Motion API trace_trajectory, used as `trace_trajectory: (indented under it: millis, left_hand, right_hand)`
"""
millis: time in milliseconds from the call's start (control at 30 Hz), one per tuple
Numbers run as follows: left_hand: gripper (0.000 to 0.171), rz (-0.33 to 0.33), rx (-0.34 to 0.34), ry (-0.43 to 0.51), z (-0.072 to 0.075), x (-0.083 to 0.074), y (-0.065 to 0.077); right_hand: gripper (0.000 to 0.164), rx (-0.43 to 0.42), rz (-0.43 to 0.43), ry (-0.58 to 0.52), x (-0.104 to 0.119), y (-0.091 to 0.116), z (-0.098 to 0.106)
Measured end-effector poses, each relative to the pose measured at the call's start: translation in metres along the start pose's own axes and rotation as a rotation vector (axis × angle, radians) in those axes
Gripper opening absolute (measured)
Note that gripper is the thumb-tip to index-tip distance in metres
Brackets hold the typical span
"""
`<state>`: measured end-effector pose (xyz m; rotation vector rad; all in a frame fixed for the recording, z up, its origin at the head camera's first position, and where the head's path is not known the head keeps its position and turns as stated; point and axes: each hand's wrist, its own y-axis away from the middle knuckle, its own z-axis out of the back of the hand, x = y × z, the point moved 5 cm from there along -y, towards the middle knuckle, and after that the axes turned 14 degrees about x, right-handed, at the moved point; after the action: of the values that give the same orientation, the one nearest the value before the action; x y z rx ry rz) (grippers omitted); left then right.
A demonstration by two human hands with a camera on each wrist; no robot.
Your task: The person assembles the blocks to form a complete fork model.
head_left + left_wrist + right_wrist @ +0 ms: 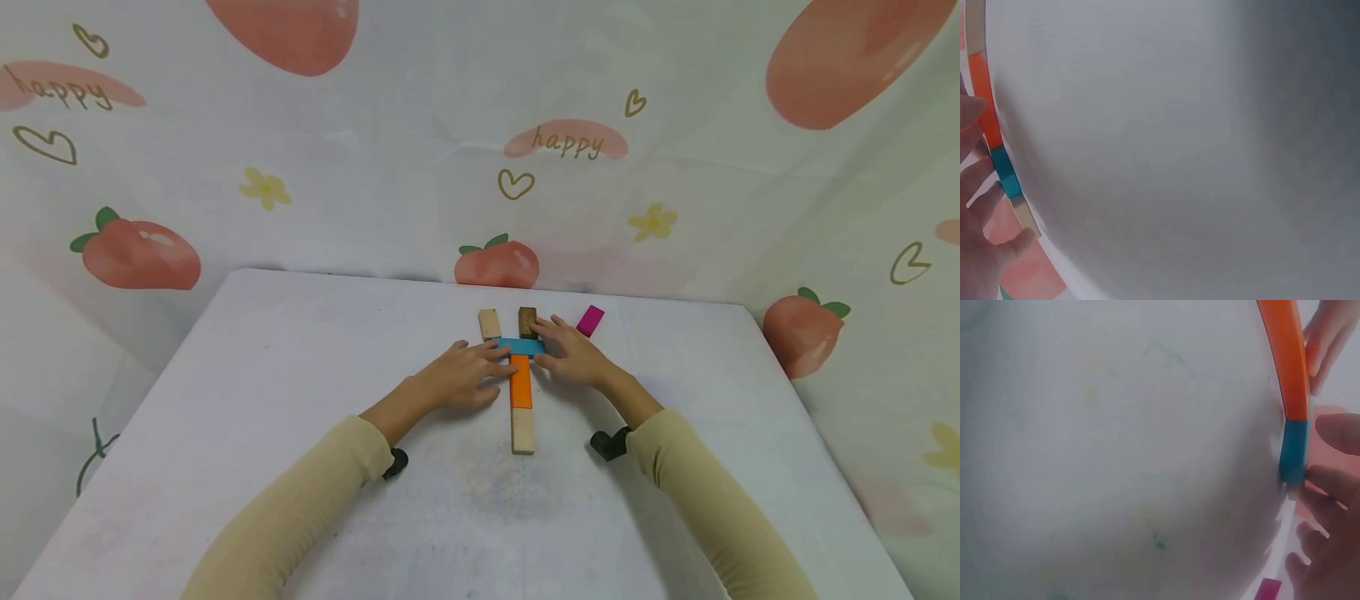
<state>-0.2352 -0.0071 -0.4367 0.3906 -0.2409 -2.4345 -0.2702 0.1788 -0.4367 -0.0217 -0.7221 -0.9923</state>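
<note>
A blue block (520,347) lies crosswise on the table, touching the far end of an orange block (521,385). A pale wooden block (522,431) continues the line at the near end. Beyond the blue block stand another pale block (489,322) and a dark brown block (527,320). My left hand (467,375) reaches in from the left, its spread fingers touching the blue block's left part and reaching the orange block's edge. From the right, my right hand (573,350) has extended fingers at the brown block and the blue block's right end; its thumb (1340,432) stays apart.
A magenta block (590,321) lies at the far right, beyond my right hand. The white table (315,333) meets a printed cloth backdrop (375,167) behind. Dark wrist devices (609,444) sit beneath both sleeves.
</note>
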Motion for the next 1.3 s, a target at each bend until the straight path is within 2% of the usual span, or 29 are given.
trace_trajectory:
  millis: [367, 767, 1067, 1300]
  left_hand:
    - [0.045, -0.001, 0.008, 0.012, 0.001, 0.001, 0.001]
    - [0.045, 0.000, 0.006, -0.002, 0.001, 0.001, 0.000]
    - [0.046, 0.000, 0.006, 0.016, 0.000, 0.001, 0.000]
    - [0.046, -0.002, 0.001, 0.026, 0.000, 0.001, 0.001]
  right_hand:
    - [0.062, 0.017, 0.053, 0.002, 0.008, -0.004, -0.002]
    - [0.061, 0.031, 0.056, 0.008, 0.009, -0.005, -0.005]
    - [0.067, 0.039, 0.040, 0.039, 0.009, -0.005, -0.008]
    - [0.070, 0.026, 0.075, 0.063, 0.011, -0.003, -0.010]
